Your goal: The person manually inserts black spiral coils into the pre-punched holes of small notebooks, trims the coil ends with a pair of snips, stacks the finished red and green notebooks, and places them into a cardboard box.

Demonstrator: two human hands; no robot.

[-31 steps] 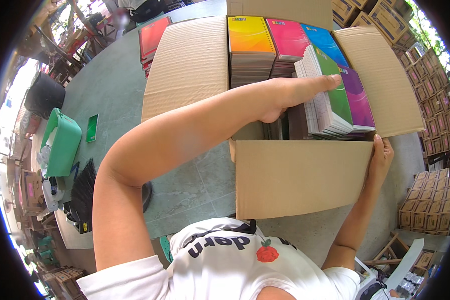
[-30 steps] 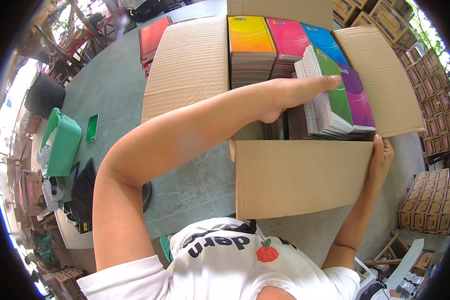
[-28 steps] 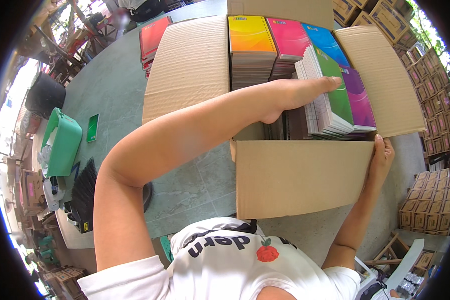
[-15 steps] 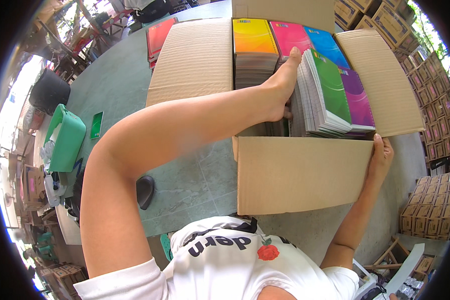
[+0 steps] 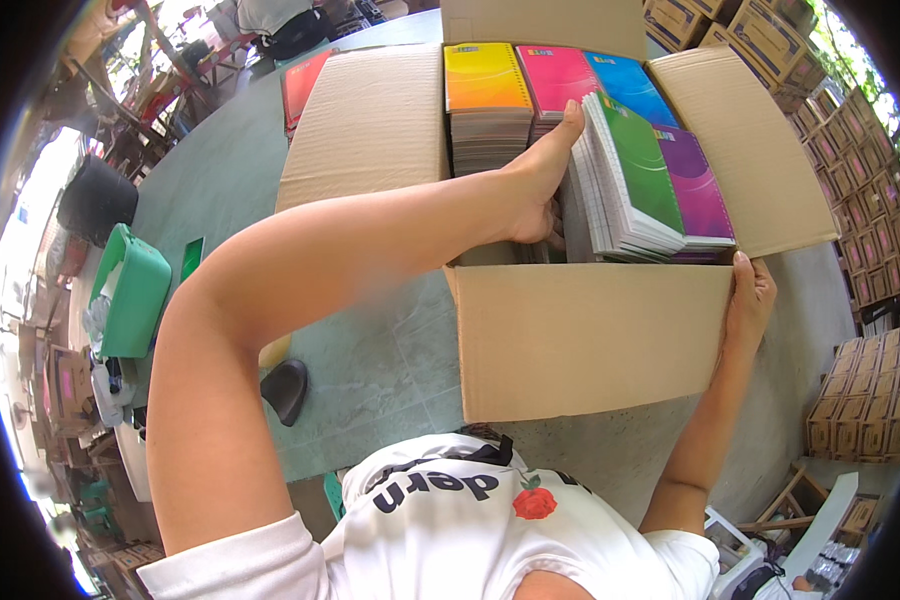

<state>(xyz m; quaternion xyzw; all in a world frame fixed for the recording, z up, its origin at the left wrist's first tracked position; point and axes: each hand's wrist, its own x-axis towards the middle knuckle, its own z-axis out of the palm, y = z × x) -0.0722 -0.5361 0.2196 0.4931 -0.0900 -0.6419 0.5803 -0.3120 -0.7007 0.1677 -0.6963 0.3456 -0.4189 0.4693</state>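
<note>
Looks like a packing workshop or storeroom: holds high piles of brown cartons [image 5: 860, 395] along the right, an open carton [image 5: 590, 340] of spiral notebooks [image 5: 487, 75], a broad green-grey table [image 5: 390, 350], and bare concrete floor [image 5: 800, 320].

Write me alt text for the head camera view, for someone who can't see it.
A person's left hand is inside an open cardboard box, beside a stack of green notebooks, while the right hand touches the box's near right corner. The box also holds yellow, pink, blue and purple notebooks.
</note>
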